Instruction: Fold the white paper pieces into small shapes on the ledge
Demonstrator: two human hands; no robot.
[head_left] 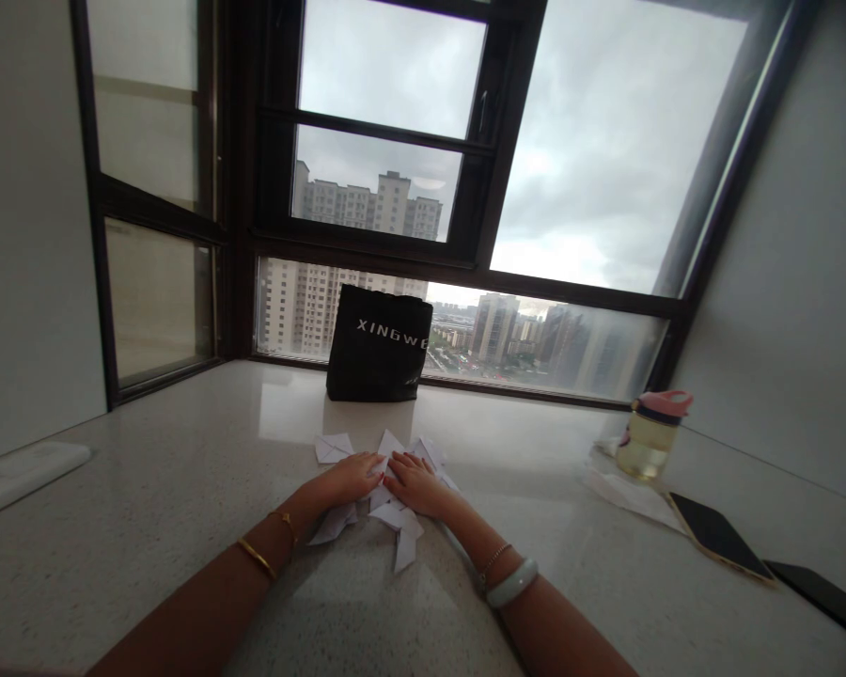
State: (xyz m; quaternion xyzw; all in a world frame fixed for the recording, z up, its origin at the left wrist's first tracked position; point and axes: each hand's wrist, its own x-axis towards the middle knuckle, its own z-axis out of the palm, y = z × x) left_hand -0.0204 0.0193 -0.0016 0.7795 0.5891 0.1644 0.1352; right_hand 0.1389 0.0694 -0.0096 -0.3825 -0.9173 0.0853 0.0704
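Observation:
Several folded white paper pieces (334, 448) lie in a loose cluster on the speckled white countertop (204, 480). In the middle of this cluster, my left hand (352, 477) rests on the papers from the left, fingers stretched out toward the right. My right hand (417, 483) comes in from the other side, its fingers lying flat on the papers, fingertips close to those of the left. The papers under both palms are partly hidden. A strip-shaped folded paper (406, 547) sticks out toward me below the hands.
A black bag (379, 348) with white letters stands behind the papers by the window. On the right are a bottle with a pink lid (650, 437), a white sheet (631, 494), a phone (720, 536) and another dark flat object (824, 594). A white object (28, 475) lies far left.

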